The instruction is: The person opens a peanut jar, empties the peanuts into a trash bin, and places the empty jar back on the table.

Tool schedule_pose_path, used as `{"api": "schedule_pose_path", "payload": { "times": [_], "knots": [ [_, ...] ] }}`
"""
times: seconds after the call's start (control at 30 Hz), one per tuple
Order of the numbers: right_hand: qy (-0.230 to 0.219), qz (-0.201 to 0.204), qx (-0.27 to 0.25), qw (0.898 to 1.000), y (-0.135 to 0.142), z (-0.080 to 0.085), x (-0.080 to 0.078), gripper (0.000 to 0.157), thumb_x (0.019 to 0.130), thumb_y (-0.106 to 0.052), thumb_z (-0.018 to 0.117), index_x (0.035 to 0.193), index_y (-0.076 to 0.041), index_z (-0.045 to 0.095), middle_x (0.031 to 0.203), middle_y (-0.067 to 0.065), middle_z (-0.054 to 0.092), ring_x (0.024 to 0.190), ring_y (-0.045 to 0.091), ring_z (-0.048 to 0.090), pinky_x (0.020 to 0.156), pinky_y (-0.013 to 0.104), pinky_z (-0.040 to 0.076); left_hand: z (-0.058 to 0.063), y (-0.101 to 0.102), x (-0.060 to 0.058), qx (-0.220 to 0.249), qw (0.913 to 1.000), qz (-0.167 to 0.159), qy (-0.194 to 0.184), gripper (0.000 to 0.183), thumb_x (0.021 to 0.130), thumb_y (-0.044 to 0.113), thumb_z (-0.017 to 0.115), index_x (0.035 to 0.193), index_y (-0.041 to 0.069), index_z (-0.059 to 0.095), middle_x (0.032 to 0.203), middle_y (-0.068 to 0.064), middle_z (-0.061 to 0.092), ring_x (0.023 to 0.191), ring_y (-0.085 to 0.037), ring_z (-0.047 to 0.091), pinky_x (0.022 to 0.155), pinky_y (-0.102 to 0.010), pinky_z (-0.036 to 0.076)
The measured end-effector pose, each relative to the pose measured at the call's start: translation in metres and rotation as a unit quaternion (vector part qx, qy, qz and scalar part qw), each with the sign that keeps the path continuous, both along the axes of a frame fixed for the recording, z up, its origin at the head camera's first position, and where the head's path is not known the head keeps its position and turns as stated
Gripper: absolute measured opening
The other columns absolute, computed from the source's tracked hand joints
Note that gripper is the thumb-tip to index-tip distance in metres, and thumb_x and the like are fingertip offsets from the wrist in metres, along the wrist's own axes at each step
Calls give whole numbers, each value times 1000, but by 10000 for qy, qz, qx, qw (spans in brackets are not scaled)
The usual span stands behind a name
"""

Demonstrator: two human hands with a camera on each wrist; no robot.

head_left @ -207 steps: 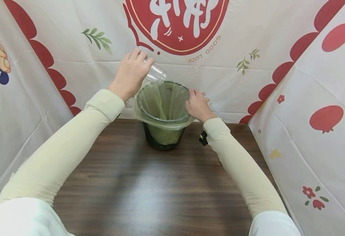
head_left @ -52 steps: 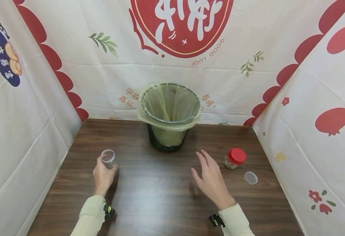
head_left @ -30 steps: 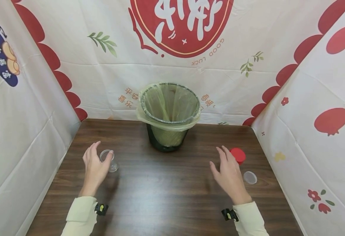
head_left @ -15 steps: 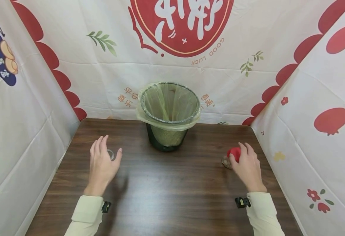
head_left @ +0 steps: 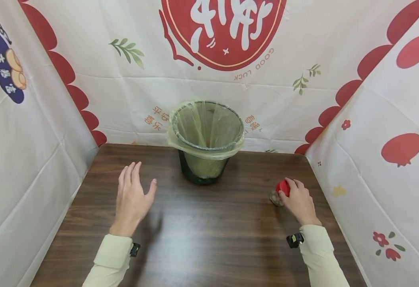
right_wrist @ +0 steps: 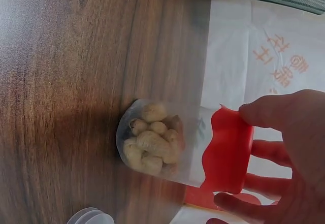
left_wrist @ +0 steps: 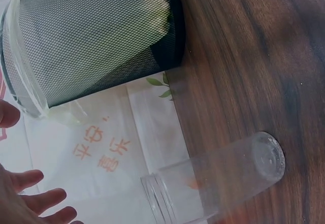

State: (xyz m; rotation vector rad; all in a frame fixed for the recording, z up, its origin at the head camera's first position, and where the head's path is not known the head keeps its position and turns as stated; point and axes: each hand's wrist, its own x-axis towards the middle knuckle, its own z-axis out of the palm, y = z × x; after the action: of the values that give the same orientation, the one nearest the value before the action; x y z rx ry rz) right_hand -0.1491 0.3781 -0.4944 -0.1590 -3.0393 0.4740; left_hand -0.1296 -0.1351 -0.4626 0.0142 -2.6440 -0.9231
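My right hand (head_left: 300, 203) holds the red lid (head_left: 282, 187) of a clear jar with several peanuts (right_wrist: 152, 142) in its bottom. The jar stands on the table, and in the right wrist view my thumb and fingers are around the sides of the lid (right_wrist: 228, 153). My left hand (head_left: 132, 199) is held above the table with fingers straight and the thumb spread, holding nothing. In the left wrist view a clear plastic jar (left_wrist: 238, 168) without a lid stands near that hand; in the head view the hand hides it.
A mesh waste bin (head_left: 204, 165) lined with a thin yellow-green bag (head_left: 209, 123) stands at the back middle of the brown wooden table (head_left: 195, 231). A round clear lid (right_wrist: 91, 217) lies near the peanut jar. Printed white cloth (head_left: 209, 87) hangs around the table.
Earlier my left hand tipped the clear jar over the bin, then set it down on the left and let go. My right hand has moved right and taken hold of the red lid.
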Motion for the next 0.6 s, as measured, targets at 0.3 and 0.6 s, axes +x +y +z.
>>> {"api": "schedule_pose_path", "payload": {
  "times": [0.3, 0.6],
  "knots": [
    [-82, -52, 53, 9999, -1, -2, -5, 65, 99, -19, 71, 154, 6, 47, 148, 41, 48, 125, 63, 54, 98, 77, 51, -2, 13, 4, -179, 9997, -84, 131, 73, 101, 34, 69, 159, -1, 43, 165, -26, 42, 157, -46, 33, 125, -67, 32],
    [-95, 22, 59, 9999, -6, 3, -6, 64, 98, -19, 72, 153, 6, 48, 146, 42, 50, 124, 62, 54, 98, 77, 52, -8, 20, 7, -136, 9990, -104, 420, 72, 99, 33, 71, 158, 1, 46, 163, -23, 47, 155, -44, 38, 124, -65, 36]
  ]
}}
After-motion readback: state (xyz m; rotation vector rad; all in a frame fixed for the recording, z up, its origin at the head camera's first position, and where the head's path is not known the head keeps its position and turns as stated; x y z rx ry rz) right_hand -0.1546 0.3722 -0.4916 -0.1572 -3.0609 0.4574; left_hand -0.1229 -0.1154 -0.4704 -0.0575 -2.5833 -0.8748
